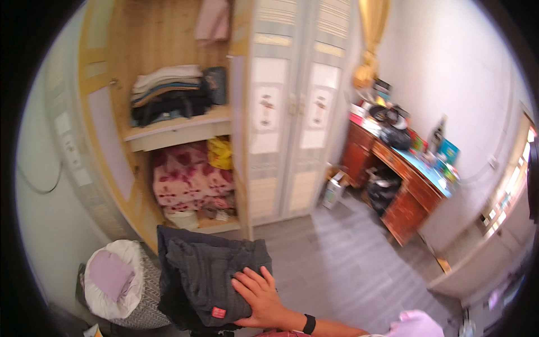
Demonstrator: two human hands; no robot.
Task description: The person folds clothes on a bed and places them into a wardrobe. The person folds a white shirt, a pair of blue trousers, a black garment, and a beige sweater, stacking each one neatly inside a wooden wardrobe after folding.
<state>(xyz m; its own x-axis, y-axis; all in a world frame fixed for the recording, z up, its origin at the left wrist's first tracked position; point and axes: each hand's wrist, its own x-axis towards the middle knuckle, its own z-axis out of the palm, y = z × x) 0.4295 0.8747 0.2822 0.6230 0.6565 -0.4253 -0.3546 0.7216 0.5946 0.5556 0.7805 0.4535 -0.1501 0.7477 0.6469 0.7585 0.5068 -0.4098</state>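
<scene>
A pile of folded dark garments (210,274), charcoal grey over navy and black, is held up before me at the bottom of the view. A small red label shows on the top garment. My right hand (261,299), with a black band on its wrist, lies palm down over the pile's right part and holds it, fingers spread and thumb at the near edge. Out of view is my left hand. Beyond the pile stands an open wooden wardrobe (177,137); its shelf bears a stack of folded clothes (168,90).
Left of the pile is a patterned laundry basket (151,290) with a folded lilac cloth (111,274) on top. A floral blanket (189,181) and yellow bag (220,152) fill the lower wardrobe. Closed wardrobe doors (290,177) and a cluttered reddish desk (412,202) stand to the right.
</scene>
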